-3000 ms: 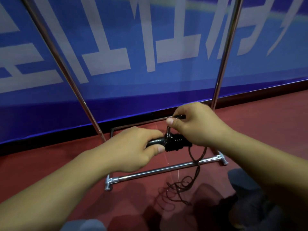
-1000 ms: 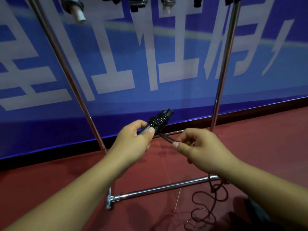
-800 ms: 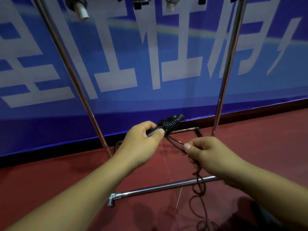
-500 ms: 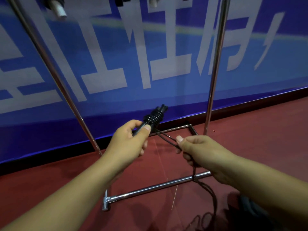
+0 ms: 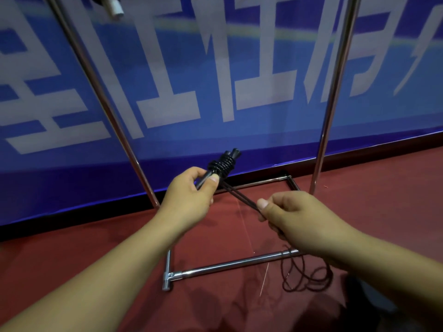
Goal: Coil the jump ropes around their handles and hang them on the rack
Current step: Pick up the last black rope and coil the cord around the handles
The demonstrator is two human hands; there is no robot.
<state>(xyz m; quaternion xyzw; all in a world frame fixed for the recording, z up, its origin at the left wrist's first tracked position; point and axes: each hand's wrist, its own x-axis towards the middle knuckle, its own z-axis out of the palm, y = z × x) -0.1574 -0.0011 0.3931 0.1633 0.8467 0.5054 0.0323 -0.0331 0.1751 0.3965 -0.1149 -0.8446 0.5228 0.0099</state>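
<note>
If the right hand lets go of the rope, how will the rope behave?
The rope is probably floppy: past the right hand it falls in loose loops on the floor. Released, the taut span would likely sag, and the coils on the handles might loosen.

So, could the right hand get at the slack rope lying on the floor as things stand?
Probably yes. The right hand is pinching the taut rope strands, and the slack loops lie on the floor just below its wrist with nothing over them; it would need to drop its grip first.
</note>
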